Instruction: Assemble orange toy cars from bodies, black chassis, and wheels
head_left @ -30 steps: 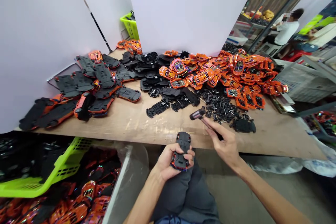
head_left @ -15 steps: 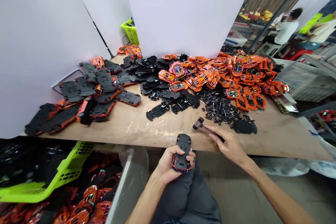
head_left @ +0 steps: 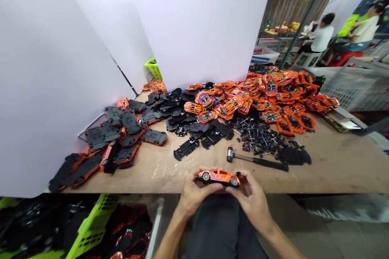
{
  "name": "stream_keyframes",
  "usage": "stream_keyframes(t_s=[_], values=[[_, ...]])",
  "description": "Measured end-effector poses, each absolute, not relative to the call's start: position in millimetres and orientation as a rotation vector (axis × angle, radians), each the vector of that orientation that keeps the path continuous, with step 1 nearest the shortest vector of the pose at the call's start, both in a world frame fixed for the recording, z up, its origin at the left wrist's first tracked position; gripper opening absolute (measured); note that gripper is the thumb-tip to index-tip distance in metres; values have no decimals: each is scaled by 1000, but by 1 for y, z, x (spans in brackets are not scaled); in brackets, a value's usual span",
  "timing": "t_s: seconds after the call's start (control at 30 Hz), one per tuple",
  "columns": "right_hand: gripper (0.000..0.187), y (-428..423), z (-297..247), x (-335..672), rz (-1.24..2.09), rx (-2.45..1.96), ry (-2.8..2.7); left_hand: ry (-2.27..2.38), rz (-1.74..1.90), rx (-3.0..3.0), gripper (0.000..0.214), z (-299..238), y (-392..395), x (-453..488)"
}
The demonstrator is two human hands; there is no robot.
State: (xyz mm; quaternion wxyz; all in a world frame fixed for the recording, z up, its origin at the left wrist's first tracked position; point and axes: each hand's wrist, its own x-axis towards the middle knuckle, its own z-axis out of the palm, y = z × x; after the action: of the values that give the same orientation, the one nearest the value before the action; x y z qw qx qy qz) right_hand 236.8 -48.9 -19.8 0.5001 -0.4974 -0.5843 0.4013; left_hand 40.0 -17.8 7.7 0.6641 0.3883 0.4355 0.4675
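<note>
An orange toy car (head_left: 219, 175) with grey-hubbed wheels and a dark underside is held sideways between both hands at the table's front edge. My left hand (head_left: 194, 192) grips its left end, thumb along the lower side. At the other end my right hand (head_left: 251, 196) closes on the car, thumb beneath and fingers behind it. Just beyond lies a hammer (head_left: 257, 161) on the table, its head to the left and black handle to the right. Loose wheels and axles (head_left: 258, 135) are heaped behind the hammer.
Orange car bodies (head_left: 237, 99) are piled at the back right, black chassis (head_left: 185, 145) beside them. Cars with black undersides (head_left: 129, 121) lie at left. A green basket (head_left: 91, 226) sits below the table (head_left: 164, 184). White panels (head_left: 194, 24) stand behind; two people sit at far right.
My right hand has put the hammer down on the table and now grips the toy car. The car has been turned from underside-up to side-on. The view has shifted slightly.
</note>
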Motion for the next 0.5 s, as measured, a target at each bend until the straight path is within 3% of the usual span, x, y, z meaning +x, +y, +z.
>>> stream_keyframes(t_s=[0.13, 0.27, 0.5], values=[[26, -19, -21, 254, 808, -1174, -1676, 1015, 920, 1243, 50, 14, 2, 35], [30, -13, -23, 267, 820, -1176, -1687, 1031, 881, 1304, 34, 8, 2, 47], [32, -15, -22, 254, 597, -1020, -1709, 1176, 862, 1402, 39, -11, -3, 46]])
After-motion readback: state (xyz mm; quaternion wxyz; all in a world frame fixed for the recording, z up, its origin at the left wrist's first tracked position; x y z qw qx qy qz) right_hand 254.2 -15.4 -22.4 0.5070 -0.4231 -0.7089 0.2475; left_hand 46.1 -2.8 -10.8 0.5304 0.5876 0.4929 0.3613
